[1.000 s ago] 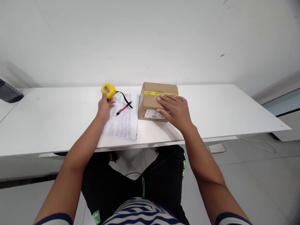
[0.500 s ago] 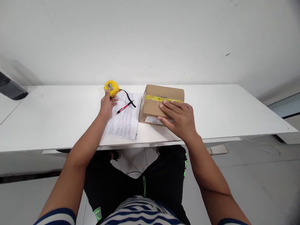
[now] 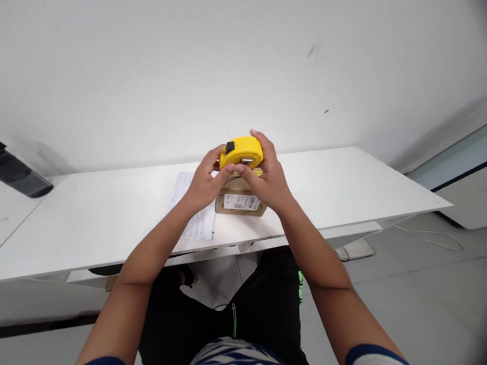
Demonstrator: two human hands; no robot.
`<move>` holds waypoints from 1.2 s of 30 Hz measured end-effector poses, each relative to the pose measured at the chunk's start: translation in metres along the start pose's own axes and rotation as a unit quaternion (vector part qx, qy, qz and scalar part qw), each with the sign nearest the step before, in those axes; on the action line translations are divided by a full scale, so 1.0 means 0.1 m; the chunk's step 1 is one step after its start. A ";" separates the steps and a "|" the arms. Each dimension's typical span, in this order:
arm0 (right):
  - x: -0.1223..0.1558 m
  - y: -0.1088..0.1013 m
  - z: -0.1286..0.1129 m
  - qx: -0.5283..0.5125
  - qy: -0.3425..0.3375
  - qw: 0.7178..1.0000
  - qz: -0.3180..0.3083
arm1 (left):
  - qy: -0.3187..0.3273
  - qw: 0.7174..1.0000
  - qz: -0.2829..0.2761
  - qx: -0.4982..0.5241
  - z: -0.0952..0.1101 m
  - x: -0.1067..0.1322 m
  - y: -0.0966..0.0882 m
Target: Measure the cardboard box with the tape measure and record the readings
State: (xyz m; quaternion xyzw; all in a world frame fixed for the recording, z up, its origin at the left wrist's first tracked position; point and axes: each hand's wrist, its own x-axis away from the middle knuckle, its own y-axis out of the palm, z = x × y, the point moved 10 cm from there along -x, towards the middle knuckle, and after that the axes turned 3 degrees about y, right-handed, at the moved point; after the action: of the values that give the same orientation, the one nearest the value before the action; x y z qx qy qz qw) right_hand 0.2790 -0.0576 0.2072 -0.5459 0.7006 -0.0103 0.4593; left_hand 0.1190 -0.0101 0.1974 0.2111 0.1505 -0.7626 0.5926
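A yellow tape measure [image 3: 245,148] with a black button is held up above the desk between both hands. My left hand [image 3: 208,179] grips its left end, thumb along the near face. My right hand [image 3: 268,175] is closed around its right end, with the thumb meeting the left one underneath. Behind and below them a cardboard box [image 3: 242,210] sits on the desk, its white label facing me and its top mostly covered by the hands. Printed paper [image 3: 199,226] lies left of the box, partly under my left wrist. The pen is out of sight.
The white desk [image 3: 116,214] runs along a white wall [image 3: 192,67]. A dark cylindrical object [image 3: 16,170] leans at the far left. Below, a cable [image 3: 430,236] and a pale flat object [image 3: 357,250] lie on the floor at right.
My left hand has lifted the tape measure and brought it right, over the box. My right hand has left the box top and taken hold of the tape measure. The view has shifted slightly.
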 end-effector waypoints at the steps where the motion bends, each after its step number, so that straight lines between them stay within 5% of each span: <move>1: 0.03 -0.05 -0.01 -0.005 -0.006 1.000 0.020 | 0.001 0.999 -0.032 -0.013 0.09 0.00 0.11; 5: 0.32 -0.18 0.21 -0.057 -0.001 0.997 0.056 | -0.087 0.979 -0.180 -0.040 0.02 0.14 0.42; 10: 0.60 -0.30 0.44 -0.117 0.007 0.992 0.038 | -0.170 0.967 -0.191 -0.009 -0.22 0.19 0.46; 14: 0.60 -0.76 0.72 -0.138 0.027 0.986 0.085 | -0.191 0.976 -0.107 -0.004 -0.31 0.05 0.20; 19: 0.45 -1.23 1.54 -0.253 0.100 0.952 0.139 | -0.181 0.981 0.063 -0.023 -0.41 -0.08 -0.47; 21: 0.37 -1.20 1.87 -0.286 0.143 0.939 0.124 | -0.175 0.979 0.087 -0.059 -0.46 -0.03 -0.60; 24: 0.27 -0.94 2.16 -0.313 0.196 0.926 0.074 | -0.188 0.973 0.071 -0.113 -0.58 0.11 -0.56; 29: 0.17 -0.49 2.08 -0.296 0.198 0.934 -0.004 | -0.194 0.963 0.020 -0.185 -0.75 0.21 -0.25; 36: 0.22 -0.44 1.99 -0.294 0.191 0.936 -0.004 | -0.258 0.950 0.073 -0.162 -1.08 0.23 -0.17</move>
State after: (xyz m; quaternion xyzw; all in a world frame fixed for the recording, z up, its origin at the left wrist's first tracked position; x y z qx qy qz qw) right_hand 0.4431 0.0049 0.1005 -0.6469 0.7450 0.0904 0.1355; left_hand 0.1137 0.0269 0.0917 -0.0815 0.0977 -0.7114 0.6912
